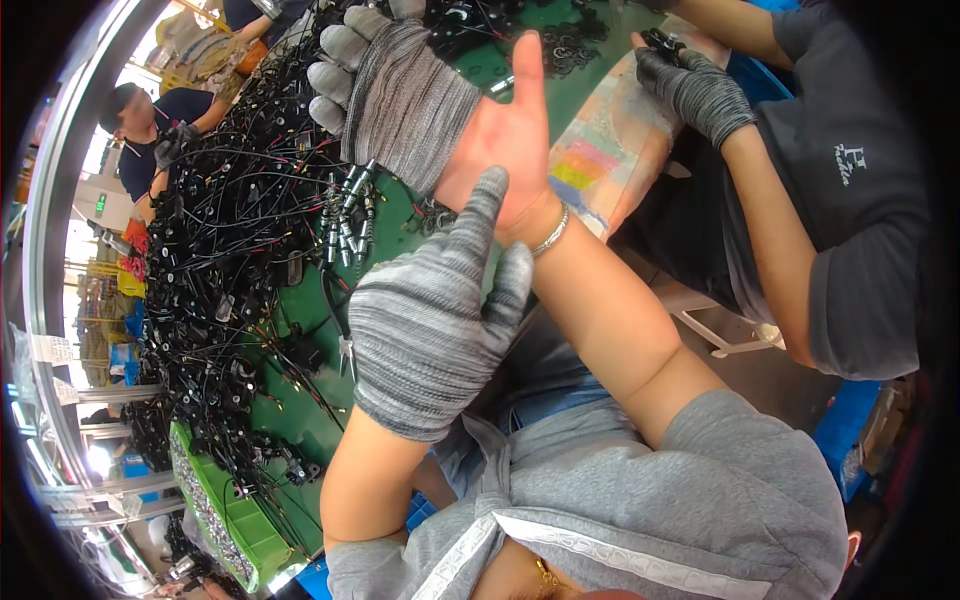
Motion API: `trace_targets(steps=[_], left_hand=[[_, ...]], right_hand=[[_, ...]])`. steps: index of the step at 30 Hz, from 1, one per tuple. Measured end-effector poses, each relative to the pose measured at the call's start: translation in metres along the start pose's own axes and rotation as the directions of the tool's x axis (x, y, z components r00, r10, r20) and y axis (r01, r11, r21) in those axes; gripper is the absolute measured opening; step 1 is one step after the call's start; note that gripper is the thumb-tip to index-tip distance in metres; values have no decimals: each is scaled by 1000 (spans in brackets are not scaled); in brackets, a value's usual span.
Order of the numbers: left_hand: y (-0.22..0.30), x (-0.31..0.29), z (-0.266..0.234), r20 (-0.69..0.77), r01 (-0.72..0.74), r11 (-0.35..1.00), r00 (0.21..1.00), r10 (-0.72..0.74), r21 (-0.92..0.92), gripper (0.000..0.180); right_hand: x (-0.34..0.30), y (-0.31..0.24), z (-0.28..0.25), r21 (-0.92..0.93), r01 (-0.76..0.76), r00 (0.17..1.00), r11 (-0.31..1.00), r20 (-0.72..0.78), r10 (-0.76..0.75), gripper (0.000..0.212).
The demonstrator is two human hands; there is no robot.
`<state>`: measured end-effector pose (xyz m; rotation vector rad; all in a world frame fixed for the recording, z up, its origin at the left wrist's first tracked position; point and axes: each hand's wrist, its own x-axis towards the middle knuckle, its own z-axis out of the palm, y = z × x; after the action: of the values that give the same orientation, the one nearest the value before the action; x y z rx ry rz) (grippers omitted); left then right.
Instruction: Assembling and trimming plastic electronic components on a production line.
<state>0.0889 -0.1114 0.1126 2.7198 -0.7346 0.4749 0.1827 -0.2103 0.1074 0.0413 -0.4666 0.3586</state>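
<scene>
My left hand (pixel 430 320) wears a grey striped knit glove, back of the hand up. Its index finger stretches toward the heel of my right palm, and the thumb stands apart from it. Whether the fingertip touches the palm I cannot tell; the other fingers are hidden. Palm up above the table lies my right hand (pixel 500 150), fingers stretched out. A matching grey knit glove (pixel 415 100) covers its fingers and part of the palm, while thumb and heel are bare. A bracelet (pixel 553 232) circles that wrist. Neither hand shows an object in its grasp.
Black cables (pixel 230 210) with metal connectors (pixel 348 215) pile along the green table (pixel 300 320). Pliers (pixel 346 345) lie beside my left hand. A green bin (pixel 250 530) stands lower left. At right, a co-worker's gloved hand (pixel 700 95) holds a small black part.
</scene>
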Motion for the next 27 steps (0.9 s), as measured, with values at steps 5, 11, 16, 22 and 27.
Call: trace_targets(steps=[5, 11, 16, 22, 27], left_hand=[[4, 11, 6, -41, -95, 989, 994, 100, 112, 46], [2, 15, 6, 1, -52, 971, 999, 54, 234, 48], [0, 15, 10, -25, -66, 968, 997, 75, 241, 47], [-2, 10, -2, -167, 0, 998, 986, 11, 68, 34], [-20, 5, -6, -306, -41, 998, 950, 56, 54, 18]], right_hand=[[-3, 7, -18, -44, 98, 994, 994, 44, -96, 103], [-1, -4, -72, 239, -172, 940, 956, 331, 86, 102], [-3, -9, -88, 206, -173, 950, 963, 293, 108, 102], [1, 9, -41, 205, -77, 954, 976, 299, 12, 86], [0, -1, -13, 12, -7, 986, 1000, 167, 5, 100]])
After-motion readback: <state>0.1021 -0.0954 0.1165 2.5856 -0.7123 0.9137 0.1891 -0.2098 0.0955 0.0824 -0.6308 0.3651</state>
